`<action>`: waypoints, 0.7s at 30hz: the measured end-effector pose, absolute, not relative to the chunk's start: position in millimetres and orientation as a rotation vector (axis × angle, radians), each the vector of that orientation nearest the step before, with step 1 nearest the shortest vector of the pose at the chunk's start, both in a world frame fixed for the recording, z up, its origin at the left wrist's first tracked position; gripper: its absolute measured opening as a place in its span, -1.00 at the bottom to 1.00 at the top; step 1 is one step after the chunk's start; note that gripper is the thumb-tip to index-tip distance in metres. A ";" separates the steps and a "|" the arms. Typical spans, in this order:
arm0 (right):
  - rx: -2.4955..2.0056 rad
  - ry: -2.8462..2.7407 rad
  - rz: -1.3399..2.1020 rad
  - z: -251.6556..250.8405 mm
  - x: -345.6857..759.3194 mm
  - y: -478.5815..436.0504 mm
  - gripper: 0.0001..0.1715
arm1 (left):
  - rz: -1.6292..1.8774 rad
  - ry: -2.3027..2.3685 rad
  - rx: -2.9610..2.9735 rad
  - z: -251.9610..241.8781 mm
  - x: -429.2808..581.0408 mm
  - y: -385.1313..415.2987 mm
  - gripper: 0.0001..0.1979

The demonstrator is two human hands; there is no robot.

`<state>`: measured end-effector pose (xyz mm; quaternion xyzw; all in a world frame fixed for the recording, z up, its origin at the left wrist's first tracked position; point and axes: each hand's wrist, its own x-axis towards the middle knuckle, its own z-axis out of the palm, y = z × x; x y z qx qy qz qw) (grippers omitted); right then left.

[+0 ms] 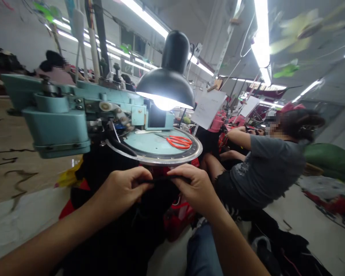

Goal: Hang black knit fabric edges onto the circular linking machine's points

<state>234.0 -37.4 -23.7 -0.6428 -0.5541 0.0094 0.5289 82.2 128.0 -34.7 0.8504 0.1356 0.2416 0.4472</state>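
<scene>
My left hand (133,185) and right hand (191,184), both pinched closed, hold the black fabric (158,189) by its edge, likely for tautness, near side of the dial plate (146,145). Orange-red scissors (178,142) lie there, presumably for quick reach.

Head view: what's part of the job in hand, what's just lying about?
Likely part of the job:
- black fabric, in the grip of left hand and right hand
- teal machine, directly ahead
- lit lamp

Apparently lying about:
- orange-handled scissors, untouched on the round plate
- green sack, far right
</scene>
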 end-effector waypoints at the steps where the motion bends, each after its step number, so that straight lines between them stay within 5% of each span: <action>1: -1.534 -1.301 0.092 -23.3 233.4 -36.5 -0.74 | 0.592 0.355 2.058 -35.9 83.1 128.6 -0.69; 4: -1.618 -1.332 0.085 -21.6 226.6 -35.5 -0.69 | 0.591 0.370 1.968 -38.1 85.6 130.3 -0.61; 8: -1.678 -1.334 -0.417 -17.3 209.8 -26.8 -0.90 | 0.593 0.314 1.783 -46.6 95.0 131.5 -0.60; 12: -1.627 -1.297 -0.719 -10.0 207.0 -13.7 -0.88 | 0.652 0.304 1.511 -60.5 107.3 133.7 -0.65; 21: -1.635 -1.324 -0.785 -7.2 216.6 4.0 -0.83 | 0.736 0.417 1.404 -66.2 111.9 132.5 -0.63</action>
